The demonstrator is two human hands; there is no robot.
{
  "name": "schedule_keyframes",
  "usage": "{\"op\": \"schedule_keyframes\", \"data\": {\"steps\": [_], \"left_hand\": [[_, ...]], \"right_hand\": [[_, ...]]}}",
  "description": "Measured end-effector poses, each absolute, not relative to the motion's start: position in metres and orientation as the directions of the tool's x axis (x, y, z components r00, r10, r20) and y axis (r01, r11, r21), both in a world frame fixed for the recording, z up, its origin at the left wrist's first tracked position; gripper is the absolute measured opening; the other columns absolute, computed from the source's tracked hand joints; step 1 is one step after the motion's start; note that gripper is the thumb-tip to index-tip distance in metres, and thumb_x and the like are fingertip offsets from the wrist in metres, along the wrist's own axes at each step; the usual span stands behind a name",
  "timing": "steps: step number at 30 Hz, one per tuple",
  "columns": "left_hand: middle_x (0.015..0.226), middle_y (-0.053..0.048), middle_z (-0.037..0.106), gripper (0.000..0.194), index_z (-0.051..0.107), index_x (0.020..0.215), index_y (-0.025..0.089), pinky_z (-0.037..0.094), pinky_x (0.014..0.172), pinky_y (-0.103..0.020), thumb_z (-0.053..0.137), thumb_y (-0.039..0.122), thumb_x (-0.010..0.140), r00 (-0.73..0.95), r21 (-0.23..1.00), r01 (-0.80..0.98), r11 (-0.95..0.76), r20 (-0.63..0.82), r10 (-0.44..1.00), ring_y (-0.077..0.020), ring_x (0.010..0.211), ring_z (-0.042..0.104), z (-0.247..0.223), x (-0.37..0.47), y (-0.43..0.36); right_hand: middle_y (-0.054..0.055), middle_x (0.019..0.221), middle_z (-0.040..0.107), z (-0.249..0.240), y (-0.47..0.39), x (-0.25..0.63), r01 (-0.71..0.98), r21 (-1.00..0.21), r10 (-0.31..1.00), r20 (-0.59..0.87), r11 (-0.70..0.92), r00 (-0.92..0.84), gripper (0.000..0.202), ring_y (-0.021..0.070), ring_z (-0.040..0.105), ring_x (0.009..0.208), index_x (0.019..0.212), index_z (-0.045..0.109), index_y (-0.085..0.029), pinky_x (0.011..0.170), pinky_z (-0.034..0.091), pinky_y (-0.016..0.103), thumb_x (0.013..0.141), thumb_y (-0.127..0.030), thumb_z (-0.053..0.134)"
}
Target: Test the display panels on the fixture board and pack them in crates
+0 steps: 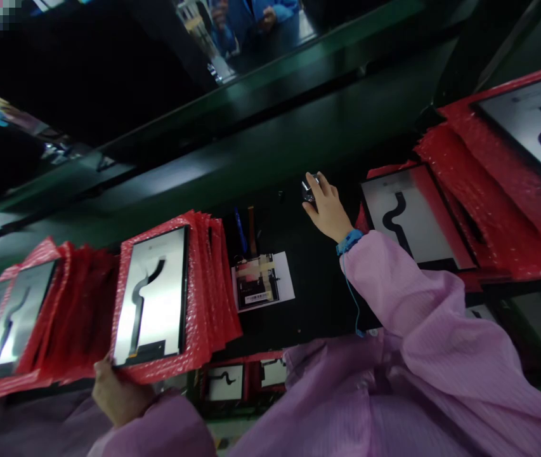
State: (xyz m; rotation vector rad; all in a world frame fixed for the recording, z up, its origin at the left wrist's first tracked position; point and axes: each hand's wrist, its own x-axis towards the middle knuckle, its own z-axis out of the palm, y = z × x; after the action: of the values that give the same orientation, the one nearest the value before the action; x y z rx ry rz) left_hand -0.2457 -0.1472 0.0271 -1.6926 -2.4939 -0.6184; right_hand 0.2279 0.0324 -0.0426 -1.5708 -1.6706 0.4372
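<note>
My left hand (118, 395) is closed at the lower left corner of a display panel (168, 285), pinching it together with the red bubble wrap (198, 304) under it. The panel lies silver back up, with a curved black ribbon cable. My right hand (326, 208) reaches over the dark table and is closed on a small black, shiny object (307, 189); its kind is mostly hidden under the fingers. A blue band with a cord circles my right wrist. Between my hands, a small electronic part with tape and a barcode label (257, 279) rests on a white sheet (286, 279).
A blue stick-like tool (240, 230) and a brown strip (252, 230) lie behind the white sheet. More display panels on red bubble wrap stand left (23, 317) and right (406, 216). Lower panels (225, 384) show below the table edge. Beyond a green rail (260, 152), a person in blue (255, 19) is partly visible.
</note>
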Motion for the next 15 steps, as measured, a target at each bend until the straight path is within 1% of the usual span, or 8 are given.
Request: {"op": "schedule_keyframes", "data": {"steps": [2,4,6,7,9,11,12,15], "left_hand": [[0.053,0.005,0.032,0.035,0.027,0.071,0.028,0.022,0.054,-0.032,0.057,0.030,0.053,-0.433,0.303,0.888,0.346,0.300,0.850,-0.0262,0.044,0.035,0.018,-0.242,-0.153],[0.059,0.004,0.031,0.035,0.028,0.073,0.029,0.023,0.055,-0.033,0.056,0.029,0.052,-0.433,0.293,0.891,0.348,0.310,0.847,-0.0253,0.047,0.036,0.010,-0.241,-0.155],[0.065,0.003,0.032,0.036,0.029,0.075,0.030,0.029,0.056,-0.035,0.056,0.027,0.051,-0.426,0.262,0.898,0.352,0.322,0.846,-0.0270,0.054,0.044,0.006,-0.240,-0.155],[0.068,0.003,0.033,0.038,0.030,0.076,0.030,0.033,0.058,-0.038,0.057,0.026,0.051,-0.436,0.253,0.895,0.367,0.325,0.839,-0.0299,0.060,0.051,0.005,-0.239,-0.155],[0.070,0.003,0.033,0.041,0.028,0.077,0.030,0.041,0.065,-0.045,0.058,0.023,0.050,-0.495,0.265,0.865,0.426,0.312,0.811,-0.0391,0.077,0.060,0.007,-0.236,-0.153],[0.070,0.003,0.031,0.045,0.025,0.075,0.030,0.044,0.073,-0.052,0.059,0.019,0.048,-0.573,0.308,0.812,0.495,0.262,0.777,-0.0474,0.090,0.063,0.010,-0.230,-0.151],[0.070,0.003,0.030,0.045,0.024,0.075,0.030,0.045,0.076,-0.054,0.059,0.018,0.047,-0.601,0.329,0.789,0.519,0.237,0.764,-0.0498,0.093,0.063,0.012,-0.228,-0.149],[0.067,0.003,0.030,0.045,0.025,0.073,0.029,0.045,0.078,-0.058,0.060,0.019,0.047,-0.645,0.396,0.745,0.537,0.219,0.732,-0.0516,0.094,0.061,0.014,-0.220,-0.146]], "right_hand": [[0.015,0.158,0.036,-0.043,0.033,0.229,0.681,-0.707,0.944,0.322,0.190,0.071,0.067,0.0335,0.040,0.138,0.159,0.027,-0.021,0.117,0.036,0.058,0.095,-0.022,0.049],[0.013,0.150,0.046,-0.042,0.034,0.229,0.683,-0.703,0.940,0.335,0.199,0.071,0.064,0.0320,0.044,0.135,0.158,0.030,-0.021,0.117,0.038,0.056,0.096,-0.021,0.046],[0.012,0.146,0.051,-0.040,0.035,0.230,0.697,-0.692,0.939,0.335,0.188,0.079,0.059,0.0318,0.046,0.131,0.155,0.035,-0.020,0.115,0.041,0.055,0.098,-0.023,0.045],[0.013,0.144,0.052,-0.039,0.036,0.229,0.712,-0.681,0.941,0.328,0.173,0.085,0.057,0.0323,0.048,0.128,0.154,0.038,-0.019,0.113,0.042,0.054,0.098,-0.025,0.045],[0.014,0.137,0.057,-0.038,0.036,0.229,0.748,-0.649,0.948,0.305,0.140,0.087,0.057,0.0335,0.050,0.123,0.154,0.040,-0.016,0.108,0.046,0.054,0.099,-0.030,0.047],[0.015,0.130,0.060,-0.037,0.036,0.228,0.778,-0.617,0.953,0.292,0.120,0.084,0.060,0.0343,0.050,0.121,0.154,0.039,-0.017,0.105,0.048,0.054,0.098,-0.033,0.051],[0.015,0.129,0.060,-0.037,0.035,0.228,0.787,-0.606,0.951,0.298,0.119,0.086,0.062,0.0345,0.049,0.122,0.155,0.039,-0.018,0.105,0.048,0.054,0.097,-0.034,0.053],[0.014,0.129,0.059,-0.037,0.036,0.227,0.795,-0.593,0.944,0.319,0.126,0.088,0.062,0.0341,0.048,0.124,0.155,0.039,-0.019,0.107,0.047,0.054,0.097,-0.035,0.055]]}}
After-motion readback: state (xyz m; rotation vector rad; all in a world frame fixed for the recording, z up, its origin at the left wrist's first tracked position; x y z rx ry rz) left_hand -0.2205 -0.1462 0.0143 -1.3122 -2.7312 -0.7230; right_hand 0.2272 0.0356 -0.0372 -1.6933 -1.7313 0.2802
